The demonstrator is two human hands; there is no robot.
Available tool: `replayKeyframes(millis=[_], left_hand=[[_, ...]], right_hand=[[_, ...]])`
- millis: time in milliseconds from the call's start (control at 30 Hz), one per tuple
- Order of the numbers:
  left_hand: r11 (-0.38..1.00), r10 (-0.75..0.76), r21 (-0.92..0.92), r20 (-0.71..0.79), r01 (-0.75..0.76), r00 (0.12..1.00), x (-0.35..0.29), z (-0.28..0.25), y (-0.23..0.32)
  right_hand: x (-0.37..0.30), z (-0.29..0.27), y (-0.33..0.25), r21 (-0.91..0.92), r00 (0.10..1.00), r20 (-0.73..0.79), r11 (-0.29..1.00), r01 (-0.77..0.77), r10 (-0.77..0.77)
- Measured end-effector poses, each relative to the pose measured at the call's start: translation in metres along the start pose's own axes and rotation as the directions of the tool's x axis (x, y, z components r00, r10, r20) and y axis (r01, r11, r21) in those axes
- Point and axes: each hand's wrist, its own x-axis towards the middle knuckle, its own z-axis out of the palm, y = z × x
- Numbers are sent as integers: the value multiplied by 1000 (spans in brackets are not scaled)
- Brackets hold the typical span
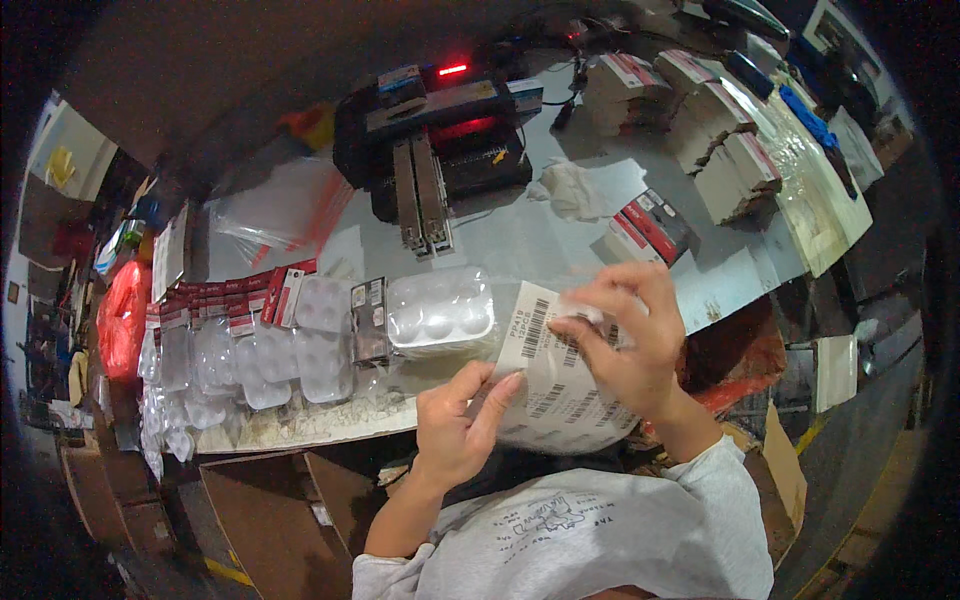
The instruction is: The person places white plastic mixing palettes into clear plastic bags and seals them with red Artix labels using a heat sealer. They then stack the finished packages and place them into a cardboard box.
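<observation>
A clear plastic bag [560,405] with a white barcode label [535,335] lies at the near table edge, and a clear blister pack with round pockets [440,310] sits inside its far end. My left hand [460,420] pinches the bag's near left edge between thumb and fingers. Over the label, my right hand [625,345] presses down with bent fingers, holding the bag's right side.
Rows of clear blister trays with red-and-white cards [240,350] cover the table's left. A black machine with a red light [440,140] stands at the back. Stacks of packed boxes [715,130] fill the right. A white cloth [575,190] and open cardboard boxes [270,510] are nearby.
</observation>
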Motion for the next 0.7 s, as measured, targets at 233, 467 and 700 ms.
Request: replayKeyframes(millis=[233, 467, 700], left_hand=[[993, 45, 108, 1, -45, 999, -3, 1, -6], [950, 195, 239, 58, -203, 979, 1, 4, -11], [997, -74, -26, 23, 75, 997, 5, 20, -21]], right_hand=[[-8, 12, -9, 296, 939, 260, 944, 144, -225], [-13, 7, -14, 93, 904, 312, 957, 275, -291], [3, -11, 4, 126, 979, 142, 978, -163, 145]])
